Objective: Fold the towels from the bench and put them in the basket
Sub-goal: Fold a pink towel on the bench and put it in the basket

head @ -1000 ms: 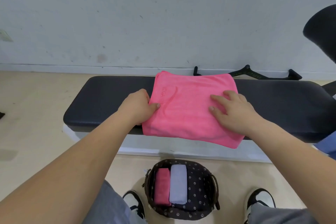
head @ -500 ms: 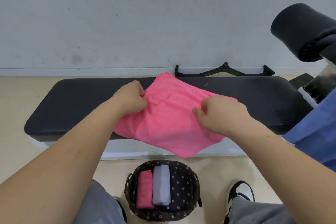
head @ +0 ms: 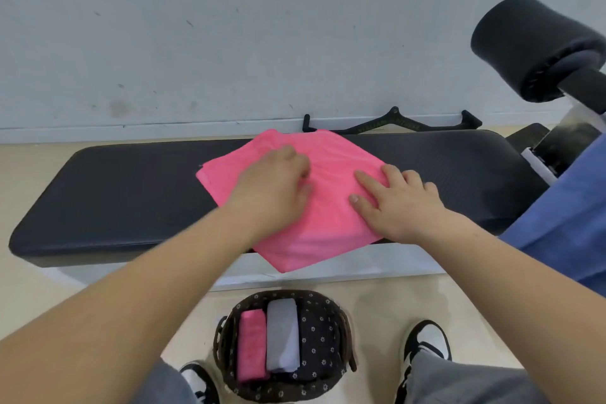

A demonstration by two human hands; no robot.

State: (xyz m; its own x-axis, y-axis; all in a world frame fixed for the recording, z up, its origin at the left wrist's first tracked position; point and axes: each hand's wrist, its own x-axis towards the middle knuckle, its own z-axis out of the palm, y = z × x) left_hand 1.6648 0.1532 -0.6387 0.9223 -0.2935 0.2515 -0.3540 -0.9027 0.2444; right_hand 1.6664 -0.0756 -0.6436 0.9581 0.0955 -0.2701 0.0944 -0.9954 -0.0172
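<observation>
Pink roll (head: 252, 344) and grey roll (head: 282, 334) sit in the basket (head: 319, 331) before the bench (head: 114, 193). On the bench, the pink towel (head: 331, 226), lifted a moment ago, lies down again, turned cornerwise. The right hand (head: 400, 203) presses it with straight, spread fingers, while the left hand (head: 275, 187) is too blurred to tell its grip. Another fold looks due.

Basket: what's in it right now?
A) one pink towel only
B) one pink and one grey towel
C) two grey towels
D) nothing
B: a folded pink towel and a folded grey towel lie side by side in the left part of the basket.
</observation>
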